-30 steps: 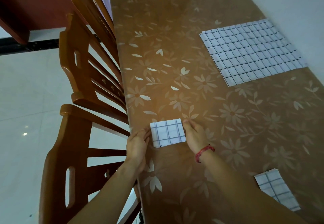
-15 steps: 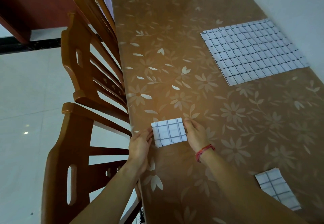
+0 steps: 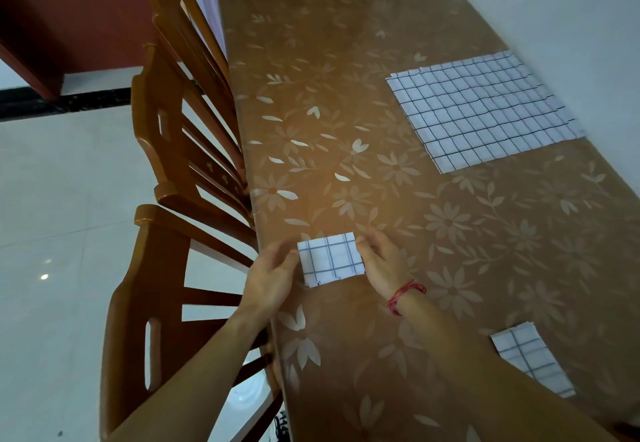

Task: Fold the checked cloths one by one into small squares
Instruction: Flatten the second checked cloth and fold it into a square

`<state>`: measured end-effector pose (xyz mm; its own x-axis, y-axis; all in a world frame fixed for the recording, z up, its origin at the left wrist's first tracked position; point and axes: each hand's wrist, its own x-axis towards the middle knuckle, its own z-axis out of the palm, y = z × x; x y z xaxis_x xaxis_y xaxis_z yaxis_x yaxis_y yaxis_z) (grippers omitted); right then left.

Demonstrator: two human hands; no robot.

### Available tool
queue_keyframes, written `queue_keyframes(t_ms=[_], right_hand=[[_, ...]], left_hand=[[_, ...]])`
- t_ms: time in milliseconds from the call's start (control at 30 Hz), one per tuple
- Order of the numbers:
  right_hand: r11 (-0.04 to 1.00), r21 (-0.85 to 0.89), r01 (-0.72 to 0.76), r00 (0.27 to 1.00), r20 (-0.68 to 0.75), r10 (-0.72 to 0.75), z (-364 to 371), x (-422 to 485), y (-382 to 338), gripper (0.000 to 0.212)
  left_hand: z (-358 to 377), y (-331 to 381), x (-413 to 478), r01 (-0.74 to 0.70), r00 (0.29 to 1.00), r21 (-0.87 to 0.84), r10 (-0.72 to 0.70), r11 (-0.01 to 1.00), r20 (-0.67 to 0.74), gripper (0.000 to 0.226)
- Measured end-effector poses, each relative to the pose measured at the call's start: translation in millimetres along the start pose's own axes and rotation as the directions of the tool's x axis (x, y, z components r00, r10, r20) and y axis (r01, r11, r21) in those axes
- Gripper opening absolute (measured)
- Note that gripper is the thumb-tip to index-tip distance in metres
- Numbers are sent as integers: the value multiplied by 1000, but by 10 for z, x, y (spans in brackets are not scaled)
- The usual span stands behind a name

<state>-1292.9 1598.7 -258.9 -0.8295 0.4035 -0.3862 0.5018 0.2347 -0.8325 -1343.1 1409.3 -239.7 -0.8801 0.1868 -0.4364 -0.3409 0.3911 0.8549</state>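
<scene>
Both left hand (image 3: 273, 279) and right hand (image 3: 381, 261) pinch folded checked cloth (image 3: 330, 259).

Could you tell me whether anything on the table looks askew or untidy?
Nothing serious. The unfolded cloths are stacked unevenly, with layer edges stepping out on the right side. The folded cloth being worked on shows a lower layer peeking out at its near-left corner.

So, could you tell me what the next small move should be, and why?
Probably carry the folded cloth right to the finished square: it already looks small and square, the left hand and right hand hold its edges, and the flat pile waits.
</scene>
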Motion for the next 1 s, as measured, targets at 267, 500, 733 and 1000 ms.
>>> queue_keyframes(t_ms=[267,500,733,1000], right_hand=[[958,-272,94,994,-26,-105,-195,-412,-234,55],[879,-446,170,975,-50,-214,-372,-942,-402,50],[832,-518,201,961,-60,-270,-428,-1181,-475,51],[796,-541,271,941,-25,-337,-359,-1261,-647,53]], left_hand=[[-324,207,-294,-438,891,451,444,778,99,30],[-519,283,-645,-474,847,646,511,598,149,72],[-673,256,-854,-496,815,702,554,511,172,72],[-835,279,-974,-460,809,744,573,485,127,71]])
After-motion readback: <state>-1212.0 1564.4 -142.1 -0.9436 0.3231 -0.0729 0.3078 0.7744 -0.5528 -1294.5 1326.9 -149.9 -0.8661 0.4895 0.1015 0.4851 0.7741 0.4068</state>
